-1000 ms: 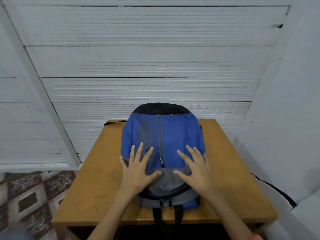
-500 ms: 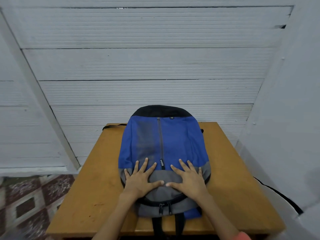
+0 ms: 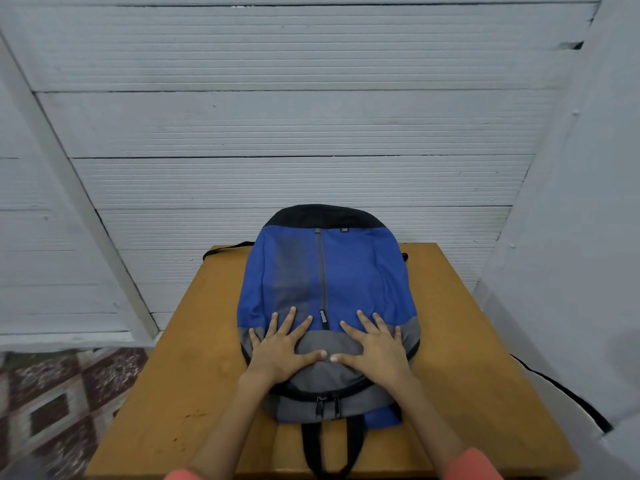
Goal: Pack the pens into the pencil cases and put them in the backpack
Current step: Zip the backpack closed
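**Blue backpack closed, both palms flat on it**

Orange wooden table carries the backpack at centre, lying flat with its top towards 6 o'clock. Nearest the person, the black straps hang over the table edge. Just beyond, the two zip pulls sit together, so the main zip looks closed.

Left hand and right hand lie released, fingers straight and spread, pressing on the grey panel. Since a second ago they have drawn closer together, and the thumbs now nearly meet.

No pens or pencil cases are visible; presumably they are inside. Judgement: packing is essentially finished. White panelled wall at 12 o'clock.
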{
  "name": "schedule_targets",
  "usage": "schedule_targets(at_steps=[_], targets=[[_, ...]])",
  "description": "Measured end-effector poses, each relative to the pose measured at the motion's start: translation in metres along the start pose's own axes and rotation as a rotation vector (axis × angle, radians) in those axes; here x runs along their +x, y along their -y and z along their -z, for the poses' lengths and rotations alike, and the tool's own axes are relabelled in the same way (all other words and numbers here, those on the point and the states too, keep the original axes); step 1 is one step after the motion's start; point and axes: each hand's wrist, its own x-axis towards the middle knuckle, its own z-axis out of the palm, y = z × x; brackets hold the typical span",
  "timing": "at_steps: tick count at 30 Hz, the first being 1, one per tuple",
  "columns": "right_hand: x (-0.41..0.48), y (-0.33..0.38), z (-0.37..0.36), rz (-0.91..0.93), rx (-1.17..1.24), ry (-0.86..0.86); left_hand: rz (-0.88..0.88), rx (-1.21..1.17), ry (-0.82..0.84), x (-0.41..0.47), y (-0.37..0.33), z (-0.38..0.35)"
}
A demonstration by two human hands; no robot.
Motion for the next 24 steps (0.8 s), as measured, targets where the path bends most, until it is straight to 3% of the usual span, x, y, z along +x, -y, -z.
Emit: schedule_targets(at_steps=[10, 17, 22, 24], targets=[[-0.008, -0.002, -0.006, 0.017, -0.035, -0.066, -0.014, 0.012, -0.073, -0.005, 0.004, -0.012], [-0.02, -0.002, -0.008, 0.044, -0.003, -0.128, -0.052, -0.077, -0.275, -0.022, 0.007, -0.016], [-0.045, -0.001, -0.01, 0.138, 0.077, -0.535, -0.106, -0.263, -0.5, -0.053, 0.006, -0.023], [-0.064, -0.003, -0.022, 0.202, 0.157, -0.607, -0.115, -0.307, -0.526, -0.075, 0.004, -0.036]])
